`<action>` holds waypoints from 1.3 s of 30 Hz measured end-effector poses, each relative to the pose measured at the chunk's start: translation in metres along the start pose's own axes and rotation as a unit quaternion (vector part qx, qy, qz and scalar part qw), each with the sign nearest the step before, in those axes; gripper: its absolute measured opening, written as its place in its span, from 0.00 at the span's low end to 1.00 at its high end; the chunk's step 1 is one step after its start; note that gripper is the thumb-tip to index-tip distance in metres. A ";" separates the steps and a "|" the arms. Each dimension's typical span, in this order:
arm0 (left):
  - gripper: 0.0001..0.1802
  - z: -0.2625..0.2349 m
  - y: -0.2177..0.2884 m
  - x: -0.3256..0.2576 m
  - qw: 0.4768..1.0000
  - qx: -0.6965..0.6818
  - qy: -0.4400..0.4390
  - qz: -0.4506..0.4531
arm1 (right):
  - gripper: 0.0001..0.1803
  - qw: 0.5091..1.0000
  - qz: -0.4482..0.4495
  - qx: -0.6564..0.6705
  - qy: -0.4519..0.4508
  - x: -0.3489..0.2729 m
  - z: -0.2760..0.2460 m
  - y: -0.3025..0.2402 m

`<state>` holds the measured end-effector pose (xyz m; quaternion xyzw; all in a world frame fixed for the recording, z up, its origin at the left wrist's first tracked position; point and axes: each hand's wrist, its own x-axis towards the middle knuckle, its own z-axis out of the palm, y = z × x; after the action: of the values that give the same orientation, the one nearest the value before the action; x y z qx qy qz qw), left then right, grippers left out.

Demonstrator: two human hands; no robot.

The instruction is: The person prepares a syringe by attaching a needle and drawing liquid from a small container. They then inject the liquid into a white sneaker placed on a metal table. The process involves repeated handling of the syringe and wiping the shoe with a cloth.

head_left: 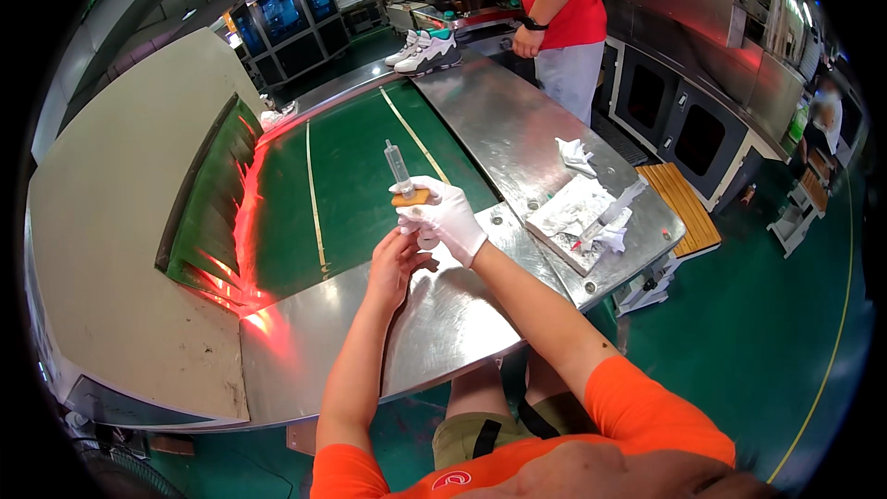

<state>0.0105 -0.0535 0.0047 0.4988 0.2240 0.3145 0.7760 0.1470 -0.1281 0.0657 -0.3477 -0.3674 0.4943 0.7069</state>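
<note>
We see a clear, cylindrical plastic syringe [397, 164] standing nearly upright above the near end of a flat green conveyor belt [356, 185], a flat tan collar [412, 198] round its lower part. The right hand [451, 220], in a white fabric glove, is closed on it; the bare left hand [392, 263] meets the glove from below, its fingers bent, and we cannot tell whether it grips anything. The glove hides the syringe's lower end, and a small round whitish piece there is hard to make out.

Around the belt runs a smooth, shiny metal tabletop [296, 371]. To the right, a shallow pale tray [575, 261] bears crumpled white sheets [562, 209] and a second, red-tipped syringe [613, 211]. On the left, a curved cream housing [120, 185] bounds the belt, red light glaring beside it. Beyond sit white-and-grey shoes [431, 55]; a red-shirted person [565, 0] is cut off above.
</note>
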 end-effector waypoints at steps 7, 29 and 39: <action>0.16 0.000 -0.002 0.003 1.000 0.004 -0.002 -0.007 | 0.16 1.000 -0.019 0.003 -0.012 0.007 -0.011 0.010; 0.05 0.217 0.151 -0.169 0.397 0.608 -0.173 0.665 | 0.14 0.999 0.011 0.035 0.023 0.000 -0.007 -0.013; 0.15 0.262 0.175 -0.169 -0.139 0.642 0.047 0.752 | 0.15 0.999 -0.028 0.010 0.020 -0.004 0.002 -0.010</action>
<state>0.0189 -0.2861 0.2755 -0.5828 0.1675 -0.4196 0.6754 0.1485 -0.1342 0.0743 -0.3402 -0.3579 0.4711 0.7309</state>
